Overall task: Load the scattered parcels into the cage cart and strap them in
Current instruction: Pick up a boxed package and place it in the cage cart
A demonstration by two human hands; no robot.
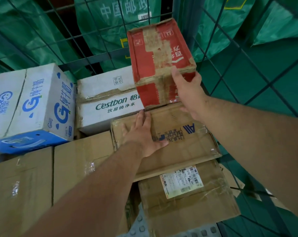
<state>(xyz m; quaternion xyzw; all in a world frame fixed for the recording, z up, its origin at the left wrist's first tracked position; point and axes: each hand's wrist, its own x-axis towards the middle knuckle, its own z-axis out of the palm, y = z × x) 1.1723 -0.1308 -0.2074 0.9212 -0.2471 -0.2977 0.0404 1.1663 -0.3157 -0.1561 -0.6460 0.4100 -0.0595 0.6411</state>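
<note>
Red printed cardboard, patched with brown tape: one red carton [158, 53], standing tilted in the far right corner of the cage cart [247, 69], with its lower edge on the top of a flat brown carton [179, 151]. Right hand [187, 89]: laid on the near face of the red carton at its lower right corner, thumb up the face, fingers bent round the right edge, so it grips the carton. Left hand [144, 132]: flat on the top of the flat brown carton, fingers straight and together, fingertips reaching the foot of the red carton. Left of the red carton, against the back mesh: one white water carton [107, 101] with green lettering, taped along its seam. Further left: one blue-and-white carton [33, 106], lying at a slant on top of lower boxes. Near left: two plain brown cartons [21, 189] side by side, both taped. Near right, partly under the flat brown carton: one labelled brown carton [187, 211] bearing a white shipping label [181, 181] with barcodes. Beneath, at the near edge: a studded grey floor plate [144, 226]. Outside the green wire mesh, at the back and right: green mail sacks [119, 17], one printed with pale characters.
</note>
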